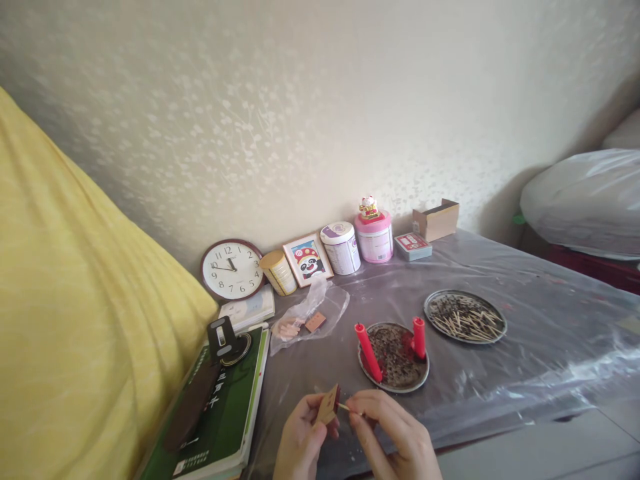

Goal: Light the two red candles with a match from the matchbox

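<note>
One broad counter (300, 373) carries nearly everything, under a plastic sheet (550, 327) presumably laid to guard its top. At the back, a round clock (233, 270) leans on the wall (310, 100), which likely props it up. Nearer stand two round plates: the match plate (477, 342) holds a heap of matchsticks, many charred, probably to keep soot off the sheet; the candle plate (400, 391), just beside it, seems to serve as a drip tray. Each of the person's hands is narrowed to a pinch in front of that plate: the left hand (305, 433) grips a matchbox (327, 405), the right hand (393, 427) a matchstick (344, 407). A tall red candle (369, 352) tilts near the plate's left edge; a shorter red candle (419, 337) stands opposite, apparently anchored by wax at its foot. Neither shows a flame. The matchbox is held up on edge, perhaps to leave its dark side free. The matchstick points at that side; whether it touches cannot be told.
</note>
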A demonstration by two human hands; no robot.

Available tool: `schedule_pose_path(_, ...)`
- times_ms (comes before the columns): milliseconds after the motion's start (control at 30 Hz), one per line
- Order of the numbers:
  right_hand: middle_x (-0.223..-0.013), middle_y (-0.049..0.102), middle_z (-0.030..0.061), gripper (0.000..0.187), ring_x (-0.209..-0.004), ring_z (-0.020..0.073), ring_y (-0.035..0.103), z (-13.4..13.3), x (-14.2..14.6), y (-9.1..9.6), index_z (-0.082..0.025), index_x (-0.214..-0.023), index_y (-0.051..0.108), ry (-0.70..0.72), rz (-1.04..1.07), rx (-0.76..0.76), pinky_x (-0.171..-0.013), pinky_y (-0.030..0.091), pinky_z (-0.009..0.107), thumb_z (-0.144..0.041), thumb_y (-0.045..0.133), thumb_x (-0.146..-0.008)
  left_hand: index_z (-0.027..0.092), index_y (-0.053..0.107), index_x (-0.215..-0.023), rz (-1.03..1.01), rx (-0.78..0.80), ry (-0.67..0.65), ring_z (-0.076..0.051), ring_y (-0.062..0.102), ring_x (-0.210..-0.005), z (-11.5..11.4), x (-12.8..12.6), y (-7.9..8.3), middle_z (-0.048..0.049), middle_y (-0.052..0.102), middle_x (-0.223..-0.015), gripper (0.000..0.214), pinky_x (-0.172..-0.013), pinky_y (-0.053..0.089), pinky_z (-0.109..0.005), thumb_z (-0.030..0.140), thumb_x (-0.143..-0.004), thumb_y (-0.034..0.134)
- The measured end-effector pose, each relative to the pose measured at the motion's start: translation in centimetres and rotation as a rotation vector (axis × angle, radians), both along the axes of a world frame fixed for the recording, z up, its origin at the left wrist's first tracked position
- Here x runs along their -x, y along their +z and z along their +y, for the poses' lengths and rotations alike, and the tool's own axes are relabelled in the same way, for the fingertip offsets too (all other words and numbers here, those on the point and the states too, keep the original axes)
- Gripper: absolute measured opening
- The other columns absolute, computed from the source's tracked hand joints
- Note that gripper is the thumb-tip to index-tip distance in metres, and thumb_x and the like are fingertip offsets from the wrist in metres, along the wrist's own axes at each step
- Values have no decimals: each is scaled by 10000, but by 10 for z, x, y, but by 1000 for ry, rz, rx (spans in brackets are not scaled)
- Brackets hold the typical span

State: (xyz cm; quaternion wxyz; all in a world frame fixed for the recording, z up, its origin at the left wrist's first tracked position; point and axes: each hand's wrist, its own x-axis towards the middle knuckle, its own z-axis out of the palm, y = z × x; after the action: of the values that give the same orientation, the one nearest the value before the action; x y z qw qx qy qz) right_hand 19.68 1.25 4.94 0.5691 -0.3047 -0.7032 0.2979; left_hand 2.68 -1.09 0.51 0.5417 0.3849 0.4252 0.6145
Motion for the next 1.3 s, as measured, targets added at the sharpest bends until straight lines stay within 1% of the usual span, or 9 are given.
schedule_pose_path(133, -793, 703, 29, 109, -648, 128, 656, -1, 0, -4, -221, -924, 635, -46, -9, -30, -627, 533, 174, -166, 551, -882, 137, 719, -943, 21, -1, 7, -174, 549, -645, 1, 1, -2, -67, 651, -722, 488, -607, 439, -300, 508, -630, 766)
schedule_pose_path(300, -792, 699, 15, 96, -675, 123, 668, -1, 0, -5, -226, -902, 625, -76, -18, -32, -666, 534, 163, -180, 541, -894, 139, 722, -956, 27, 4, 5, -167, 540, -640, 1, 1, -1, -62, 644, -705, 481, -604, 433, -294, 505, -645, 757)
schedule_pose_path(467, -820, 693, 22, 98, -724, 124, 674, 1, 0, -2, -225, -900, 614, -45, -8, -81, -680, 529, 160, -159, 542, -890, 143, 729, -941, 23, 18, 23, -169, 535, -652, 0, 0, 1, -66, 641, -731, 457, -606, 432, -296, 491, -647, 763)
schedule_pose_path(600, -834, 692, 19, 97, -731, 123, 668, 0, 0, -6, -233, -908, 613, -55, 2, -32, -698, 523, 167, -164, 546, -891, 141, 731, -940, 35, 22, 31, -169, 535, -645, 0, 0, 1, -67, 644, -714, 457, -607, 429, -297, 492, -648, 762)
schedule_pose_path(733, -828, 689, 9, 92, -722, 114, 662, -2, 2, -8, -237, -893, 612, -52, 18, -24, -696, 514, 159, -165, 556, -887, 147, 731, -937, 45, 32, 37, -168, 536, -641, 0, 0, 0, -67, 644, -723, 462, -602, 430, -297, 500, -640, 765)
schedule_pose_path(933, -818, 687, 18, 91, -707, 121, 663, -2, 1, -5, -229, -887, 603, -49, 22, -66, -671, 520, 167, -155, 549, -888, 147, 734, -930, 58, 44, 41, -165, 539, -637, -1, -1, 1, -65, 635, -739, 465, -595, 430, -294, 504, -634, 768)
schedule_pose_path(1067, -825, 683, 13, 118, -707, 107, 662, -2, -2, -3, -225, -899, 577, -26, -31, -107, -673, 518, 156, -111, 557, -875, 152, 738, -914, 47, 40, 87, -160, 538, -632, -1, -4, 4, -59, 640, -726, 452, -597, 429, -289, 504, -632, 770)
schedule_pose_path(1200, -824, 684, 23, 130, -716, 111, 668, -2, -4, -2, -216, -905, 564, -19, -59, -146, -672, 528, 155, -92, 565, -867, 157, 741, -899, 54, 50, 103, -152, 533, -614, -1, -8, 7, -49, 643, -698, 446, -594, 427, -284, 506, -624, 775)
schedule_pose_path(1300, -839, 688, 33, 163, -740, 115, 676, -1, -3, -1, -209, -937, 567, -2, -69, -181, -686, 534, 156, -66, 559, -861, 159, 740, -879, 46, 43, 140, -155, 538, -616, -2, -10, 8, -50, 649, -697, 454, -598, 432, -286, 526, -614, 772)
